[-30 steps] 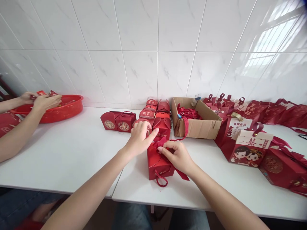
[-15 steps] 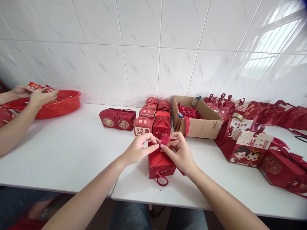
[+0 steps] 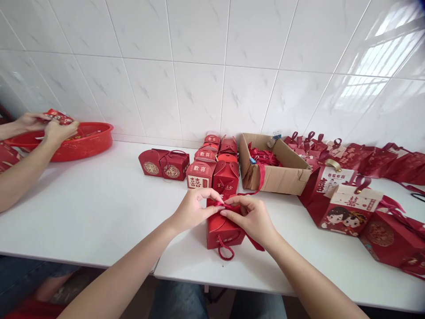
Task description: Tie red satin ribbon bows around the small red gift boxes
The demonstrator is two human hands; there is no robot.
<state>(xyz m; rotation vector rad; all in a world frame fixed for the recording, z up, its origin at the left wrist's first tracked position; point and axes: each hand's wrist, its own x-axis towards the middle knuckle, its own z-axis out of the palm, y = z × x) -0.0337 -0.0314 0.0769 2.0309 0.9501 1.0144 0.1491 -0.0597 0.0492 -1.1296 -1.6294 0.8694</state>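
A red gift box point(image 3: 223, 230) with a twisted cord handle stands near the front edge of the table. Over its top, my left hand point(image 3: 196, 207) pinches a dark red ribbon point(image 3: 255, 242) between thumb and index finger. My right hand point(image 3: 255, 218) meets it from the other side, thumb and fingers closed on the same ribbon. One ribbon tail hangs down on the right of the box, and another stretches behind my fingers. The knot itself is partly hidden by my fingertips.
Red boxes point(image 3: 199, 170) stand in rows behind. A cardboard carton point(image 3: 279, 179) holds red ribbons; gift bags point(image 3: 353, 210) crowd the right side. A double box point(image 3: 164, 165) sits to the left. Beyond it, another person's hands point(image 3: 61, 133) hold a red packet over a red basin point(image 3: 86, 144).
The ribbon loop that stood up between my fingers has come down. My hands are now slightly further apart, with the ribbon drawn out sideways. The view has shifted a little.
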